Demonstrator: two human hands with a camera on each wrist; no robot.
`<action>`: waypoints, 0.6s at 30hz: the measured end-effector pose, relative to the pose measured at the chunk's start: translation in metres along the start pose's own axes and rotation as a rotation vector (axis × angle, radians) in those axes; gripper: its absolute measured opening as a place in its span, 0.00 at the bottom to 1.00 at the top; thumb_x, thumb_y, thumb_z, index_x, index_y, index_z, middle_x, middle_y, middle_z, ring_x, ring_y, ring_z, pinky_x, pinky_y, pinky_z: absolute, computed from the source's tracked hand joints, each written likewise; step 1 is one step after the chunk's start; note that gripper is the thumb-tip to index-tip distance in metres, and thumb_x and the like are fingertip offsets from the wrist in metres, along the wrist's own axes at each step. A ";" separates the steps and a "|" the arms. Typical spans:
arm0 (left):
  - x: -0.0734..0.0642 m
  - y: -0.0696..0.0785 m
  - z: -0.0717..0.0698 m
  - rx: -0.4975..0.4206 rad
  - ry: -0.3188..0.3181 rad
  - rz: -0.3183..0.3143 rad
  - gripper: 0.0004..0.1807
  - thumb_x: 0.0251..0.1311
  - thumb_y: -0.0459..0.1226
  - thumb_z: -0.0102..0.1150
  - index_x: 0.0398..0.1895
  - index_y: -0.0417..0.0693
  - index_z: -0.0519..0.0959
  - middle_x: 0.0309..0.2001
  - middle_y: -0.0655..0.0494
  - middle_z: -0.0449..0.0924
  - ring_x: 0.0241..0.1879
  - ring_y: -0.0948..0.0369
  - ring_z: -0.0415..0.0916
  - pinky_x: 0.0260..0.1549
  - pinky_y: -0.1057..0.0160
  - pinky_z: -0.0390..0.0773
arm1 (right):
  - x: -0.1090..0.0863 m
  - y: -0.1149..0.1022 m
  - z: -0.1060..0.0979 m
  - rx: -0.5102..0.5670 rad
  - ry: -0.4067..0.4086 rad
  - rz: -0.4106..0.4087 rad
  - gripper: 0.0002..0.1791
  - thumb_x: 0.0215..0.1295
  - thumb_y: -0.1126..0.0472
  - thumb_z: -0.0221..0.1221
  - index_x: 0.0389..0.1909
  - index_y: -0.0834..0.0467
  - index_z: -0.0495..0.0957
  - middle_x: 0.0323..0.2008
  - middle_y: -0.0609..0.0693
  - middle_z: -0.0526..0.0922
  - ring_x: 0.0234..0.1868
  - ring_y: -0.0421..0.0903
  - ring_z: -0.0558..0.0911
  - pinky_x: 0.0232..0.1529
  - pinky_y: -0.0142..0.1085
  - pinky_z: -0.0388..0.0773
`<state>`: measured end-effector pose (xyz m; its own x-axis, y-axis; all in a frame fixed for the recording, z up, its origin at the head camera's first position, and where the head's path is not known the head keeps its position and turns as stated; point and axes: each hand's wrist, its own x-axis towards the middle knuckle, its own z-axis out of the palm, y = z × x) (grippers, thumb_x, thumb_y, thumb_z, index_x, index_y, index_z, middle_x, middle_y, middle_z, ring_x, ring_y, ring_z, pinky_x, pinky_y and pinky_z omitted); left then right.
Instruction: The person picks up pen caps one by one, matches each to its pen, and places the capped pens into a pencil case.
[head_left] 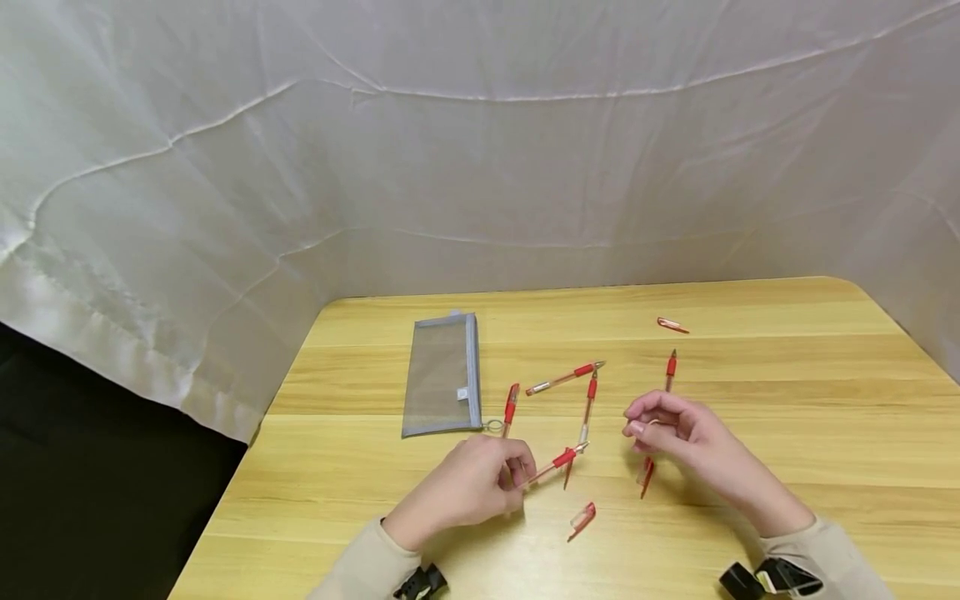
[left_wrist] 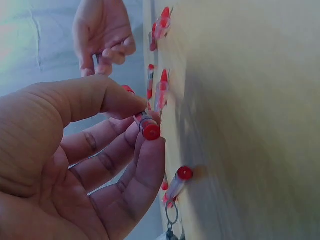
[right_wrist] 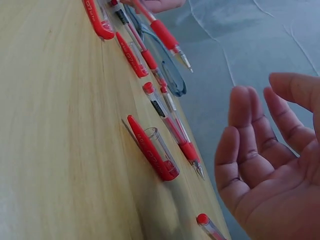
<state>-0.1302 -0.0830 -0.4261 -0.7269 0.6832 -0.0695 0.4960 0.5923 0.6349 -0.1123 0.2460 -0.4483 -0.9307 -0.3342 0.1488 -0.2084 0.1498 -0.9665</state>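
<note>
Over a wooden table (head_left: 787,375), the left hand (head_left: 476,481) pinches an uncapped red pen (head_left: 564,458); the right hand (head_left: 697,437), fingers loosely bent, is empty.

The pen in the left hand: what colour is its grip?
The pen grip is red; it shows best in the right wrist view.

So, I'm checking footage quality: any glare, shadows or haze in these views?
Head: pale glare on the near tabletop, soft shadow below the left hand; left wrist: hazy, low contrast, bluish; right wrist: sharper, soft shadow beside the central cap.
</note>
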 end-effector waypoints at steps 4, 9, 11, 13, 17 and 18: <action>0.001 -0.003 -0.005 -0.008 -0.006 -0.013 0.12 0.55 0.25 0.71 0.38 0.50 0.85 0.29 0.69 0.81 0.28 0.75 0.75 0.33 0.74 0.79 | 0.000 0.001 0.002 -0.057 -0.067 -0.018 0.13 0.78 0.70 0.58 0.57 0.74 0.74 0.48 0.52 0.87 0.43 0.45 0.89 0.46 0.35 0.89; 0.002 -0.006 -0.009 -0.028 -0.003 -0.001 0.12 0.55 0.24 0.70 0.38 0.49 0.85 0.29 0.69 0.81 0.27 0.75 0.75 0.31 0.74 0.79 | -0.002 -0.001 0.008 -0.145 -0.156 -0.045 0.10 0.78 0.67 0.61 0.54 0.67 0.79 0.44 0.56 0.87 0.40 0.44 0.87 0.39 0.35 0.86; 0.002 -0.007 -0.010 -0.027 0.002 0.007 0.12 0.55 0.25 0.70 0.39 0.49 0.84 0.28 0.69 0.81 0.26 0.74 0.74 0.29 0.74 0.77 | -0.002 -0.002 0.012 -0.178 -0.196 -0.048 0.08 0.78 0.65 0.62 0.52 0.63 0.80 0.41 0.56 0.87 0.36 0.44 0.86 0.34 0.35 0.85; 0.003 -0.008 -0.010 -0.022 0.005 0.011 0.13 0.55 0.25 0.70 0.39 0.49 0.84 0.28 0.69 0.81 0.25 0.74 0.73 0.28 0.74 0.75 | -0.003 -0.003 0.016 -0.210 -0.230 -0.047 0.06 0.78 0.63 0.63 0.51 0.59 0.81 0.39 0.54 0.87 0.33 0.44 0.85 0.32 0.34 0.82; 0.004 -0.009 -0.013 -0.026 -0.004 0.002 0.13 0.55 0.26 0.70 0.41 0.50 0.84 0.28 0.68 0.81 0.22 0.74 0.70 0.25 0.73 0.72 | -0.004 -0.003 0.023 -0.258 -0.281 -0.032 0.06 0.77 0.59 0.65 0.50 0.54 0.82 0.36 0.47 0.87 0.31 0.37 0.83 0.30 0.31 0.79; 0.004 -0.009 -0.013 -0.026 -0.007 -0.001 0.14 0.54 0.26 0.70 0.41 0.50 0.84 0.28 0.68 0.81 0.22 0.74 0.70 0.25 0.73 0.72 | -0.004 -0.003 0.024 -0.263 -0.290 -0.028 0.06 0.77 0.58 0.65 0.50 0.53 0.83 0.36 0.45 0.86 0.32 0.36 0.82 0.30 0.31 0.78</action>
<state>-0.1439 -0.0911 -0.4221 -0.7240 0.6855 -0.0760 0.4823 0.5820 0.6547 -0.1009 0.2248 -0.4513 -0.8075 -0.5854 0.0728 -0.3377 0.3575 -0.8707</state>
